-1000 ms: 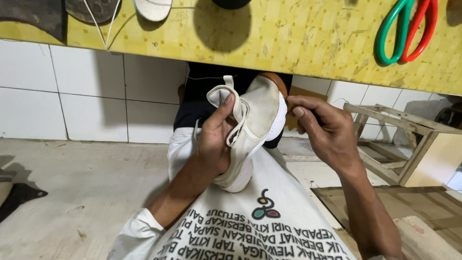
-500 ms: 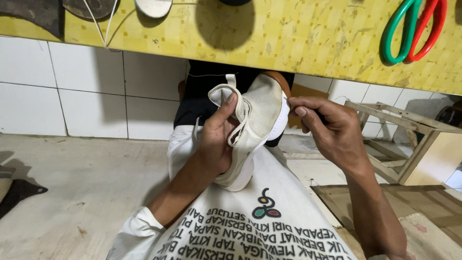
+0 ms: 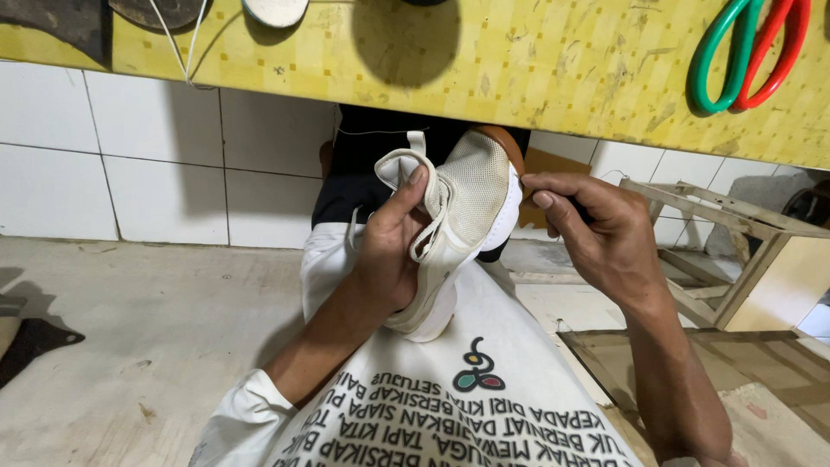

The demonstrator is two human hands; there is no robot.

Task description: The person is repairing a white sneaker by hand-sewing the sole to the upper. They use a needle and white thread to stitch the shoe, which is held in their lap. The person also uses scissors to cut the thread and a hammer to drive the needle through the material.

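Stitching seemed unfinished: shoe [image 3: 458,216] was gripped by left hand [image 3: 389,251], something thin was pinched by right hand [image 3: 596,233].

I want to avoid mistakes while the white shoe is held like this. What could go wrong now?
1. The left hand grips the white shoe by its collar only, above the lap, so it might twist or slip.
2. The right hand pinches something thin beside the toe; I cannot tell what. If it is sharp, the fingers nearby could be pricked.
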